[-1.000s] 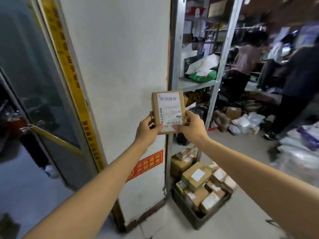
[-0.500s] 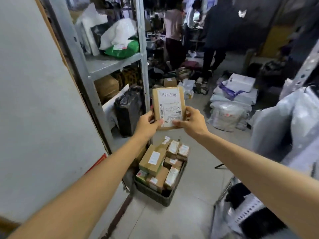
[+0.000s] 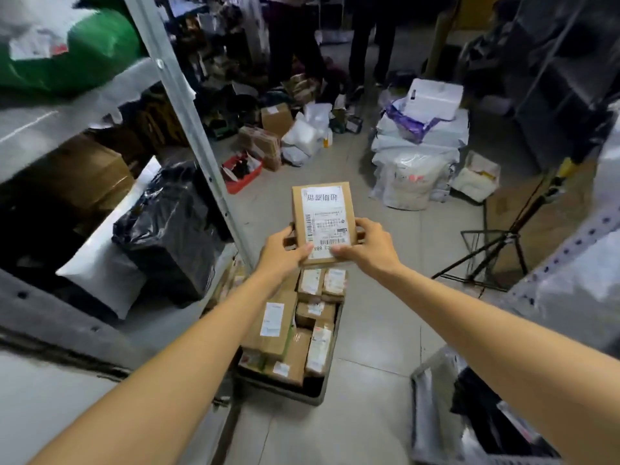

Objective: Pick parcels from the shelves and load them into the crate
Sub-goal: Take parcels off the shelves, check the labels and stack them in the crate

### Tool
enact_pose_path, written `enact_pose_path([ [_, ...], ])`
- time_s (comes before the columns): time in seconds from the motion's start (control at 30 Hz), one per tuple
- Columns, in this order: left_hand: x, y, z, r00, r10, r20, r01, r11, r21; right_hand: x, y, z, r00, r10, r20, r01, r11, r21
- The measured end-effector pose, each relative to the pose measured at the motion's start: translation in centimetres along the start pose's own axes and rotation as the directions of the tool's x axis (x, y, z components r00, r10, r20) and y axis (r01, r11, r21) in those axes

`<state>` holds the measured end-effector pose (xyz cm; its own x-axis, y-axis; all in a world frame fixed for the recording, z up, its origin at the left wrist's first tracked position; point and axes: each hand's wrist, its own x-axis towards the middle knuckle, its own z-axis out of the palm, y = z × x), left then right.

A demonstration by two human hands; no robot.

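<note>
Above the nearly full crate (image 3: 280,392), my left hand (image 3: 283,256) and right hand (image 3: 369,247) grip 1 labelled parcel (image 3: 323,214), not yet loaded.

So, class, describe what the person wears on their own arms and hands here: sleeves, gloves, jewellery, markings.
Nothing worn shows. The left hand and right hand are gloveless, without rings; the left forearm and right forearm are bare to the frame's edge, with no sleeve, watch, bracelet or marking visible.

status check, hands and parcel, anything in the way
Left hand and right hand both grip the labelled parcel. Parcel not yet in the crate below. Crate piled with boxes; path clear.
</note>
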<state>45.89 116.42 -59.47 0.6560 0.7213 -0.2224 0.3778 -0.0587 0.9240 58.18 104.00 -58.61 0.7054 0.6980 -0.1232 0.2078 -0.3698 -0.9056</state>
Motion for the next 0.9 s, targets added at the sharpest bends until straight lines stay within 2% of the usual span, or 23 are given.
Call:
enact_pose_path([
  [0.17, 8.3, -7.8, 1.2, 0.99, -0.096, 0.1, 0.095, 0.995, 0.018, 6.2, 6.8, 5.1, 0.983, 0.183, -0.018, -0.183, 0.983, 0.006],
  [0.3, 14.0, -17.0, 3.2, 0.968, -0.194, 0.158, 0.193, 0.981, 0.019, 10.3, 15.1, 11.0, 0.937, 0.347, -0.039, -0.347, 0.938, 0.001],
  [0.43, 17.3, -27.0, 4.9, 0.937, -0.297, 0.183, 0.294, 0.955, 0.045, 12.6, 24.0, 17.1, 0.894, 0.448, -0.001, -0.448, 0.894, -0.001],
  [0.67, 21.7, -40.7, 7.5, 0.929, -0.35, 0.123, 0.328, 0.93, 0.169, 15.8, 36.8, 24.9, 0.837, 0.545, 0.046, -0.545, 0.838, -0.004],
  [0.9, 25.0, -46.2, 9.8, 0.916, -0.393, 0.083, 0.362, 0.897, 0.252, 18.1, 43.9, 29.4, 0.766, 0.639, 0.071, -0.641, 0.767, 0.017],
])
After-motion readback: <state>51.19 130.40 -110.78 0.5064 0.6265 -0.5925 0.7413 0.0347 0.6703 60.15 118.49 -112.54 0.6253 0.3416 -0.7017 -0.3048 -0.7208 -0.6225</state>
